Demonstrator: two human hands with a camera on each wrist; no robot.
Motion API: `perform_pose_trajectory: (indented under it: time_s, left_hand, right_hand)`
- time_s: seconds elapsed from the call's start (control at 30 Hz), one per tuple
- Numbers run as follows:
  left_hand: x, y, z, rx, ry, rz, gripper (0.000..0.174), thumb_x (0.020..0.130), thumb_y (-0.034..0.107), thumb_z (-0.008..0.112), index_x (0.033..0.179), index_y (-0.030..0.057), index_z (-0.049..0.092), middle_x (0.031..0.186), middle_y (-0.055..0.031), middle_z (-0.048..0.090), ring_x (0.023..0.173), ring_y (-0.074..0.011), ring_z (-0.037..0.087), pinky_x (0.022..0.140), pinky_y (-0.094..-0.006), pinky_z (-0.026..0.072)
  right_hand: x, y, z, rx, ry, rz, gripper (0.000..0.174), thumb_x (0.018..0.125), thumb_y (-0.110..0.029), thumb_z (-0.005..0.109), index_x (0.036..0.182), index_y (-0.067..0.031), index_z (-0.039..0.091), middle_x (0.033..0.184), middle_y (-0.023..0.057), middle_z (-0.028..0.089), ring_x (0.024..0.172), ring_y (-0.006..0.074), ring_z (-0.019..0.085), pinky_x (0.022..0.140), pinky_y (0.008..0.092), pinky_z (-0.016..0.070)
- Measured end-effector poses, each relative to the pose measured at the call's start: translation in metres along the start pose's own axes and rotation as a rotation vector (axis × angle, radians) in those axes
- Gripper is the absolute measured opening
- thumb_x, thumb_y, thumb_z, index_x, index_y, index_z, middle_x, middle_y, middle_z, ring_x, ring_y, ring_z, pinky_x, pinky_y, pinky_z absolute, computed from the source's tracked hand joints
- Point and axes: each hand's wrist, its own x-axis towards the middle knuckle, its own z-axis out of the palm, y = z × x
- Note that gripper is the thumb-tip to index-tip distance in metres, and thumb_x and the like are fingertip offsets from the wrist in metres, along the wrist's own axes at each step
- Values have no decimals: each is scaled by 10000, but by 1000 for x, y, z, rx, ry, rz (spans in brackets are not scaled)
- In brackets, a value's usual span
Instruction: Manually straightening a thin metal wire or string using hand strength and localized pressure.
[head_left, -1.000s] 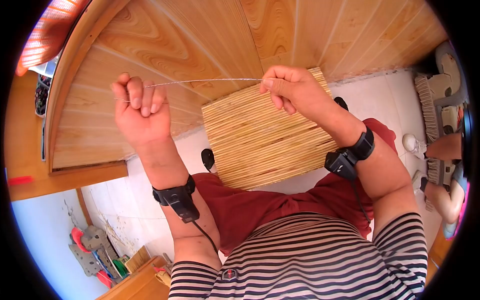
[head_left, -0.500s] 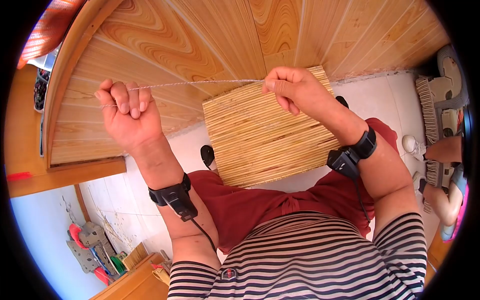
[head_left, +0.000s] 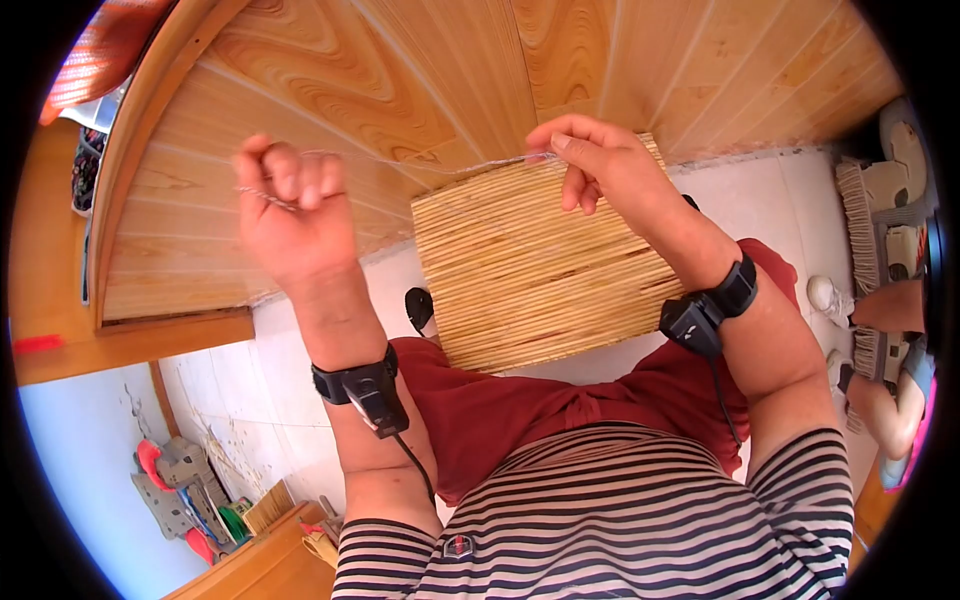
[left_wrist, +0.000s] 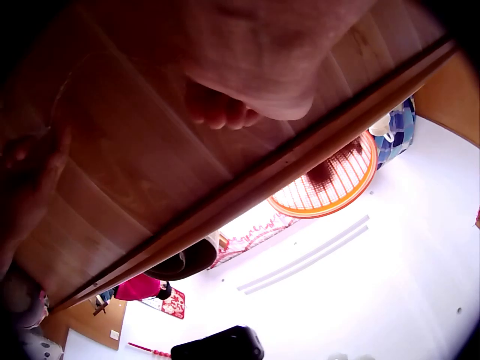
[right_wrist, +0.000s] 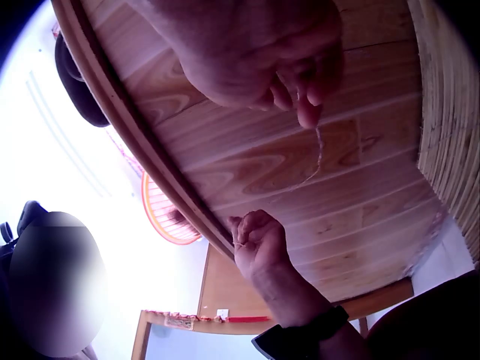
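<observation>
A thin, twisted whitish string [head_left: 430, 165] runs between the two hands, sagging in the head view. My left hand [head_left: 300, 225] holds one end, its fingers curled and a strand crossing below them. Thumb and index finger of my right hand [head_left: 605, 165] pinch the other end, the remaining fingers loosely bent. Below the right hand is a mat of thin yellowish sticks [head_left: 540, 270], laid flat between the knees. The right wrist view shows the string [right_wrist: 319, 154] dropping from the right fingertips and curving toward the left hand [right_wrist: 262, 244].
A wood-patterned panel [head_left: 400, 80] rises just beyond the hands. At the right edge are another person's legs [head_left: 890, 305] and grey fringed things [head_left: 870, 220]. Odds and ends [head_left: 190, 490] lie at lower left. An orange-rimmed basket [left_wrist: 330, 184] appears above the panel's edge.
The left hand first swung outward to the left, then came back toward the right with its fingers curling tighter. The string, earlier nearly straight, now sags. The right hand has barely moved.
</observation>
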Motion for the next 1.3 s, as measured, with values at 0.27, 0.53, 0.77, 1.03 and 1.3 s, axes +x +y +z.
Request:
perform_pose_trajectory:
  time_s: [0.27,0.53,0.77,1.03,1.3]
  left_hand:
    - [-16,-46,10,82,-78,-537,509,1016,385,312,1219,-49,484,1135,-272,596,1101,-368,581,933,-460,487]
    - [-22,-62,23,185,-58,-585,540,1016,382,307,1315,-55,412,1272,-310,495,1184,-411,511,998,-469,441]
    - [-26,-69,27,257,-28,-558,525,1029,380,261,1265,-49,450,1165,-265,584,1070,-347,604,919,-410,500]
    - [-31,-73,28,436,-49,-530,506,1022,353,293,1277,-55,451,1146,-253,590,1031,-316,611,925,-405,491]
    - [-57,-93,43,941,-220,-70,408,1013,277,363,1129,-58,566,1084,-179,614,1012,-234,594,921,-347,464]
  right_hand:
    - [-1,-1,9,-94,132,-133,253,936,-195,534,1129,-42,589,925,3,611,533,57,485,474,211,398]
    - [0,0,11,-14,121,-190,226,941,-168,532,1108,-29,594,904,4,610,516,42,453,454,189,385]
    - [2,2,9,41,115,-266,147,953,-148,514,1007,-43,601,773,11,604,513,32,453,449,172,372]
    - [-2,6,19,71,54,-306,119,943,-157,539,902,-51,575,713,1,572,513,31,458,455,167,366]
    - [5,16,21,248,-163,165,444,993,-436,391,929,-42,586,746,31,600,577,102,547,528,234,459]
